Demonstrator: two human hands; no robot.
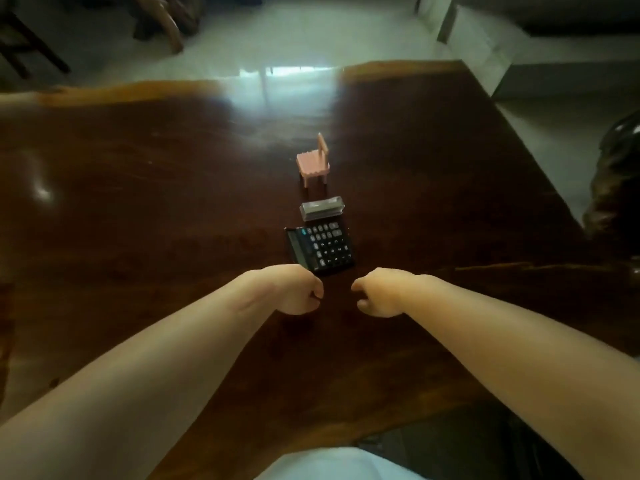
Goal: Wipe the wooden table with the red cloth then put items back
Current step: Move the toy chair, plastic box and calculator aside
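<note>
A dark wooden table (138, 202) fills the view. Along its middle stand three things in a row: a small pink toy chair (313, 161) farthest, a clear plastic box (322, 208) behind it toward me, and a black calculator (320, 250) nearest. My left hand (298, 289) and my right hand (377, 292) rest as closed fists on the table just in front of the calculator, a short gap between them, nothing visible in either. No red cloth is in view.
A dark rounded object (613, 181) sits at the table's right edge. Beyond the far edge lies a pale shiny floor (277, 36) with wooden furniture legs (162, 22) at the back left.
</note>
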